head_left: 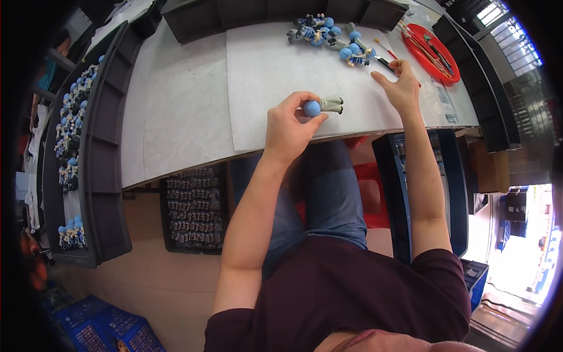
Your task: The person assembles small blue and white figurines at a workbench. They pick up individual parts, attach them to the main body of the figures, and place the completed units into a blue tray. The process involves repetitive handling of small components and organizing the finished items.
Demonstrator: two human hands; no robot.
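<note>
A small figurine with a blue head (pixel 312 108) and pale legs lies sideways in my left hand (pixel 289 126), gripped at the head between thumb and fingers. Its dark feet point to the right. Farther right, my right hand (pixel 401 89) is over the table with thumb and fingers apart. A thin tool with a dark handle (pixel 383 62) lies between them, and whether the fingers touch it is hard to tell. Beside it is a thin red-handled brush (pixel 384 47), partly hidden by the hand. Several blue-haired figurines (pixel 353 54) lie in a loose pile beyond both hands.
A red oval tray (pixel 415 36) with several tools stands at the right of the white table (pixel 187 100). Dark bins border it at the back (pixel 246 20), right (pixel 478 82) and left (pixel 105 152), the left one holding figurines. A full tray (pixel 166 232) sits below the table.
</note>
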